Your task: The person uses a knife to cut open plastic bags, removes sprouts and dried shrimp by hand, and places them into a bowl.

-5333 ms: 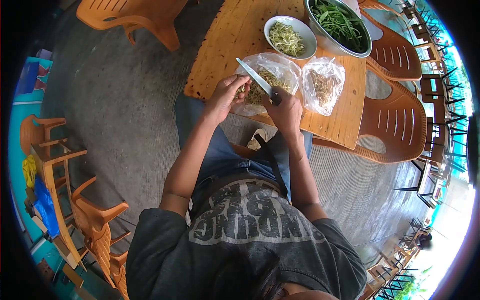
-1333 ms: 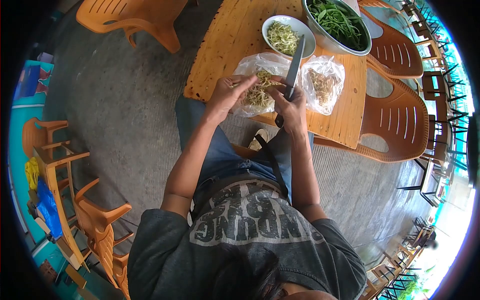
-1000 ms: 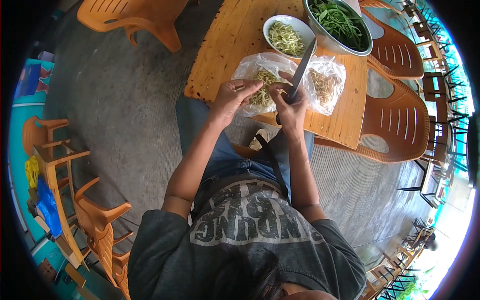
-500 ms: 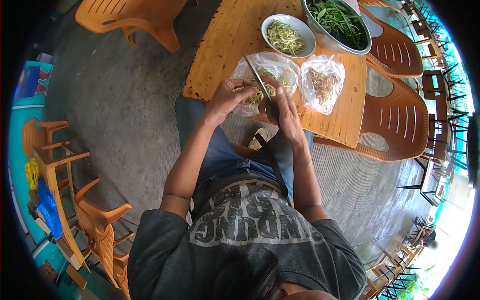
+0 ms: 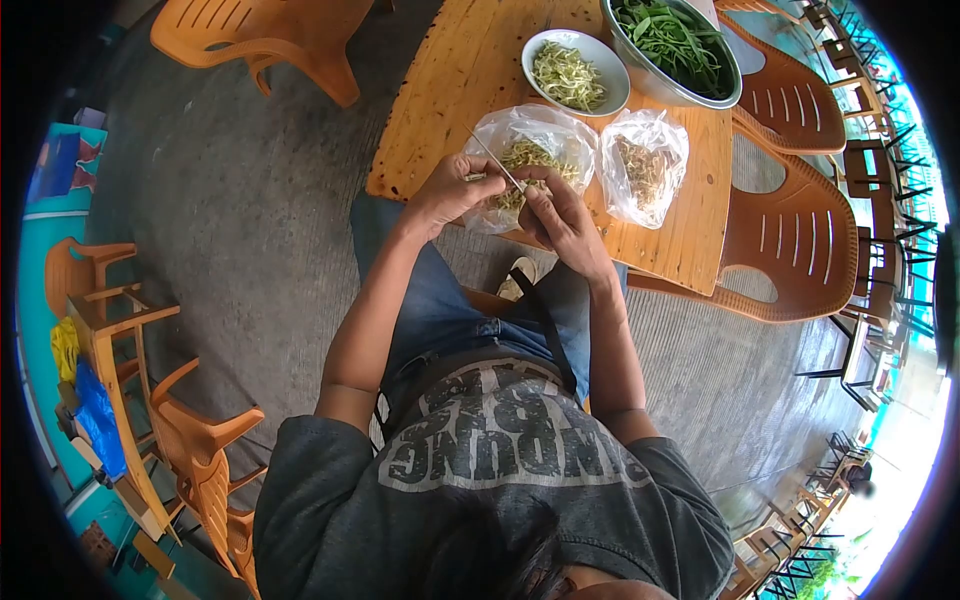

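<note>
My right hand [image 5: 562, 225] is closed around a knife, its handle hidden in the fingers. The narrow knife blade [image 5: 492, 155] slants up and to the left, seen almost edge-on, close to my left fingertips. With thumb and fingers pinched together, my left hand [image 5: 447, 197] holds what look like pale bean sprouts, mostly covered by the fingers. Both hands are over the near edge of the wooden table, at an open clear plastic bag [image 5: 574, 134] with bean sprouts [image 5: 534, 156] in it.
Farther back on the table [image 5: 462, 62] are a white bowl [image 5: 540, 84] of bean sprouts and a metal basin [image 5: 680, 98] of green leaves. A second plastic bag [image 5: 618, 196] holds brownish scraps. Orange chairs [image 5: 800, 235] stand along the right side.
The knife has tipped over to the left, its blade now lying flatter near the left fingers. My right hand has rolled with it. My left hand has barely moved.
</note>
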Action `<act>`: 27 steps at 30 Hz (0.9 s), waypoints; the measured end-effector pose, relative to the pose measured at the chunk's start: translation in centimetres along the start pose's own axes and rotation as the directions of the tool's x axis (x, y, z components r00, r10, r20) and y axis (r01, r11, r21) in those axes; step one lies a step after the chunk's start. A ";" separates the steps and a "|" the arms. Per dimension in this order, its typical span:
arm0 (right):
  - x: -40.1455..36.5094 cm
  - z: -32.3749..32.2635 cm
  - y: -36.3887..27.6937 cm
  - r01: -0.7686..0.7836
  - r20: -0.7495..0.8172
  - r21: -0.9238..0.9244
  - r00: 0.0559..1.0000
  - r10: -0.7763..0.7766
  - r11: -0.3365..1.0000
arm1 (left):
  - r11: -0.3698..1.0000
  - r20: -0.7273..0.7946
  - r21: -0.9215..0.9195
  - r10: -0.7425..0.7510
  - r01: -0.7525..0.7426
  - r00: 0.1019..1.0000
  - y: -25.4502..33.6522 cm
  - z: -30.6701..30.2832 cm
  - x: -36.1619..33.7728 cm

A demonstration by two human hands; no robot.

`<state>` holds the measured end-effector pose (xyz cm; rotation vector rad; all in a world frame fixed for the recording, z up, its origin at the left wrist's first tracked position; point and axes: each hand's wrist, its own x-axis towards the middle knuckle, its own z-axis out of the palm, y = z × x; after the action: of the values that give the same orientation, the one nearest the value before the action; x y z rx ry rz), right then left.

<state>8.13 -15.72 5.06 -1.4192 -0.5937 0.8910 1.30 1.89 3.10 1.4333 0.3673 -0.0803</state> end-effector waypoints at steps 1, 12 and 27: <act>0.0 0.0 0.0 0.001 -0.002 0.003 1.000 -0.001 1.000 | 1.000 0.003 -0.007 0.001 -0.001 1.000 0.0 0.0 0.0; 0.5 0.0 1.8 0.054 -0.057 -0.048 0.997 -0.056 0.997 | 0.994 -0.008 0.102 0.038 -0.037 0.999 -0.6 -0.2 0.2; 2.0 -3.0 2.0 -0.190 -0.439 -0.810 0.824 -0.359 0.554 | 0.733 0.058 -0.676 -0.053 0.078 0.997 -1.4 -0.8 -0.7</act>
<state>11.31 -15.95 2.50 -2.3862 -0.6419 -0.0297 0.10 2.38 1.86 0.6823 0.3673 -0.0213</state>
